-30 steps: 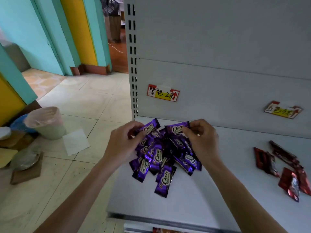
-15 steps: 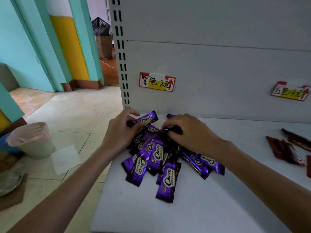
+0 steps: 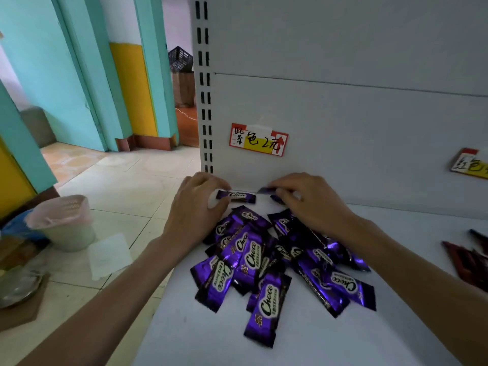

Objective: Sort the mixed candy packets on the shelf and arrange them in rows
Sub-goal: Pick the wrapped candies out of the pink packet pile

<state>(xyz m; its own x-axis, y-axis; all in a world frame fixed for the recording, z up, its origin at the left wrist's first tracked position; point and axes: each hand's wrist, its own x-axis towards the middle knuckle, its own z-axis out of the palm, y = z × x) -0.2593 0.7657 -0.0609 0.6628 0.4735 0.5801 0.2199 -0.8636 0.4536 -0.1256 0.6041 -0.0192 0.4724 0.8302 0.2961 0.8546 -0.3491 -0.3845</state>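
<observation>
A heap of several purple Choco packets point(image 3: 266, 262) lies on the white shelf point(image 3: 303, 336). My left hand point(image 3: 196, 207) holds one purple packet point(image 3: 237, 196) at the back of the shelf, close to the rear panel. My right hand point(image 3: 310, 200) pinches another purple packet point(image 3: 266, 191) just to the right of it; most of that packet is hidden under my fingers. Both hands are beyond the heap. A few red packets point(image 3: 467, 262) lie at the right edge.
Two price tags are stuck on the rear panel, one point(image 3: 258, 140) above the purple packets and one point(image 3: 471, 163) at far right. Left of the shelf is tiled floor with a lined bin point(image 3: 62, 223) and a sheet of paper point(image 3: 109, 256).
Both hands have moved from the heap to the back of the shelf, each carrying a purple packet. The camera has come closer.
</observation>
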